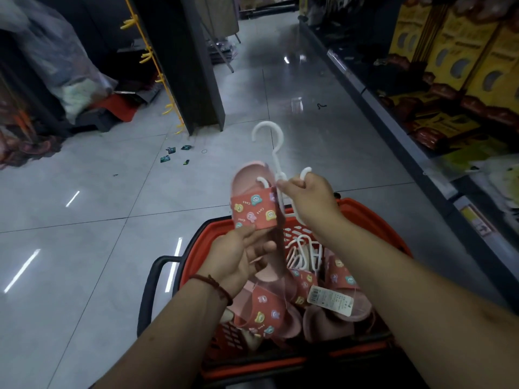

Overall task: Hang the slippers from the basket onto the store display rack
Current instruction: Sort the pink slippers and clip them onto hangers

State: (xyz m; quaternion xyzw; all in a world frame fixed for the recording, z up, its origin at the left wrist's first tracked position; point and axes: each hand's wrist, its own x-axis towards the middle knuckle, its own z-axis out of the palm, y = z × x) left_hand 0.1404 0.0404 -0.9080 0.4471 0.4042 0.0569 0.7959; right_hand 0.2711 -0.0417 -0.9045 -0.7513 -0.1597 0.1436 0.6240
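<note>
Slipper (pixel 254 211) is gripped by the left hand (pixel 238 259), fingers curled, above the basket (pixel 365 217). Hanger (pixel 273 153) is pinched by the right hand (pixel 307 197). Fitting is judged underway; hooking onto the yellow-hooked rack (pixel 147 57) is required next.

Dim overhead lighting is glaring in white streaks off the glossy floor (pixel 84 206); wide-angle edges are bending and blurring.

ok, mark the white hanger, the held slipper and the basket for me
white hanger (pixel 266 124), head view, top of the hook's curve.
held slipper (pixel 254 211), head view, middle of the printed strap.
basket (pixel 365 216), head view, bare orange far rim.
</note>
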